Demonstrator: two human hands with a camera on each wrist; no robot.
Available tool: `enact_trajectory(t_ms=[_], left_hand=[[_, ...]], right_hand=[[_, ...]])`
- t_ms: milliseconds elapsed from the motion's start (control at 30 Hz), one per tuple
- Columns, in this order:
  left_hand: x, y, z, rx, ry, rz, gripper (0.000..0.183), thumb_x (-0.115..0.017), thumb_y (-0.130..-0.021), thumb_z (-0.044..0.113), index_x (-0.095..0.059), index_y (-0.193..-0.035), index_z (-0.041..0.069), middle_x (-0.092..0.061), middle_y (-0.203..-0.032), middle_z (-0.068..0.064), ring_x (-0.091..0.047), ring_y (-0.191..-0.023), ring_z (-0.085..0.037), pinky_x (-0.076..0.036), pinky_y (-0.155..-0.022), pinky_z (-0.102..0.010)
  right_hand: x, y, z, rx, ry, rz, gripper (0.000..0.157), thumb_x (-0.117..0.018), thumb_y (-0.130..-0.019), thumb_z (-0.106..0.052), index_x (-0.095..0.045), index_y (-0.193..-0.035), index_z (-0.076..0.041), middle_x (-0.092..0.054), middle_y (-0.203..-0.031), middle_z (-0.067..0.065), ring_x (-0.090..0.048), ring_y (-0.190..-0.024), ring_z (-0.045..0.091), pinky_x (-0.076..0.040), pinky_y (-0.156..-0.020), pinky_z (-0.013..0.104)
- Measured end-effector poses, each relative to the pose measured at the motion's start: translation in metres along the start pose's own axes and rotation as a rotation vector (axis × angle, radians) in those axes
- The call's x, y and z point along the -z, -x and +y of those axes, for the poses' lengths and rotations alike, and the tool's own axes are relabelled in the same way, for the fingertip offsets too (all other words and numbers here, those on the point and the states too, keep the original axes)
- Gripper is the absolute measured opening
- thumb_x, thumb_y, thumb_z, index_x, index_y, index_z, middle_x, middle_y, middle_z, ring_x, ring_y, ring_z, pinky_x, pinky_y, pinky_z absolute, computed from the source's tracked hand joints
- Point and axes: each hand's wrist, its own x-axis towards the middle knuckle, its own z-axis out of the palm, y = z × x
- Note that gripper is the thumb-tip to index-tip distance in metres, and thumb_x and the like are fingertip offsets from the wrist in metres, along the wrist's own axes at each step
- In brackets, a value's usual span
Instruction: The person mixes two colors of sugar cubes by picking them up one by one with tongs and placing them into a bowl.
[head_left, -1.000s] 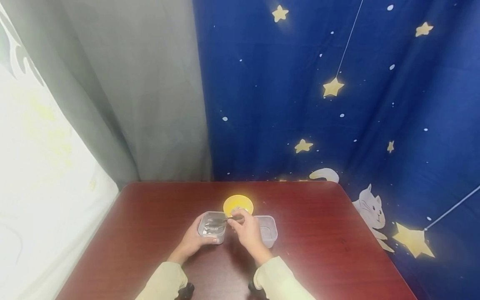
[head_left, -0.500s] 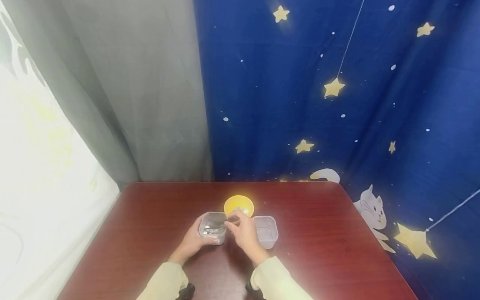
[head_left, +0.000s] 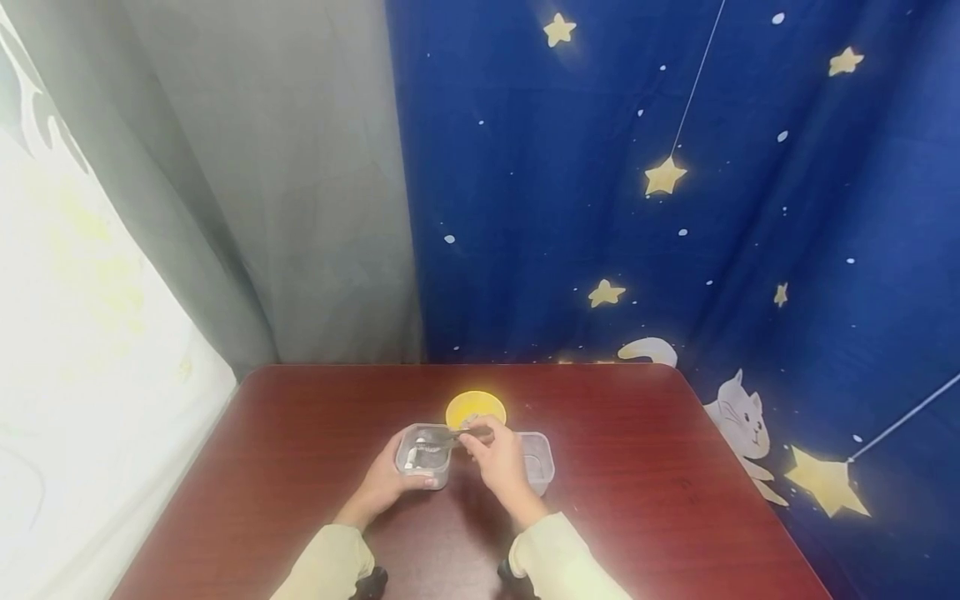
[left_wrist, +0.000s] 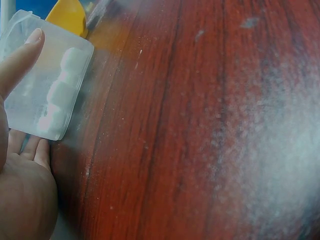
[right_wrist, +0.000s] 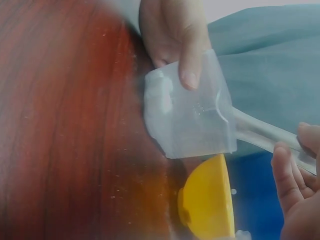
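One clear, squarish plastic tub (right_wrist: 202,127), clasped in the left hand (head_left: 387,481) apparently to steady it, holds rounded white pieces (left_wrist: 61,92). A slim silvery tool (right_wrist: 265,132), pinched in the right hand (head_left: 498,460) likely so its end reaches the tub's open mouth, slants near a round yellow bowl (right_wrist: 207,195) holding whitish bits (right_wrist: 243,235). Rightmost, a clear rectangular plastic box (head_left: 539,485) stands on the glossy red-brown bench (head_left: 630,475).

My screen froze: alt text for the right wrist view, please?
The left hand grips a translucent container with white lumps inside; the right hand holds a silvery utensil at its open end. A yellow bowl stands nearby on the table.
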Motion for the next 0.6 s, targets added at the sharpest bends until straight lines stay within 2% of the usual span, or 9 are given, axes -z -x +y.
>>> enact_trajectory(t_ms=[200,367,533,600], left_hand=[[0.001,0.001,0.001,0.021,0.003,-0.002,0.097,-0.090,-0.061,0.002,-0.039,-0.144,-0.001,-0.056,-0.127,-0.022,-0.055,-0.110,-0.043,-0.038,-0.100,-0.057],[0.000,0.001,-0.002,0.029,0.004,0.002,0.097,-0.090,-0.062,0.002,-0.039,-0.144,0.000,-0.056,-0.128,-0.022,-0.054,-0.111,-0.043,-0.038,-0.100,-0.057],[-0.002,-0.005,-0.024,0.016,-0.010,0.027,0.099,-0.092,-0.059,0.006,-0.041,-0.144,0.006,-0.058,-0.126,-0.017,-0.056,-0.110,-0.037,-0.040,-0.100,-0.053],[-0.002,-0.005,-0.024,0.011,-0.002,0.030,0.099,-0.093,-0.058,0.006,-0.042,-0.143,0.006,-0.058,-0.126,-0.018,-0.056,-0.110,-0.037,-0.039,-0.100,-0.053]], right_hand=[[0.007,-0.003,-0.011,0.000,-0.031,0.046,0.016,-0.079,-0.081,-0.008,-0.071,-0.095,-0.006,-0.070,-0.071,0.003,-0.068,-0.060,0.026,-0.055,-0.053,0.027],[0.014,-0.004,-0.022,0.022,-0.027,0.117,0.017,-0.080,-0.080,-0.012,-0.071,-0.094,-0.010,-0.070,-0.072,0.001,-0.068,-0.061,0.021,-0.055,-0.055,0.027],[0.020,-0.006,-0.031,0.050,-0.035,0.167,0.018,-0.081,-0.079,-0.013,-0.071,-0.094,-0.010,-0.072,-0.075,0.001,-0.069,-0.069,0.014,-0.056,-0.059,0.027],[0.023,-0.006,-0.034,0.064,-0.028,0.177,0.018,-0.081,-0.079,-0.014,-0.071,-0.094,-0.010,-0.072,-0.077,0.002,-0.070,-0.072,0.014,-0.056,-0.060,0.026]])
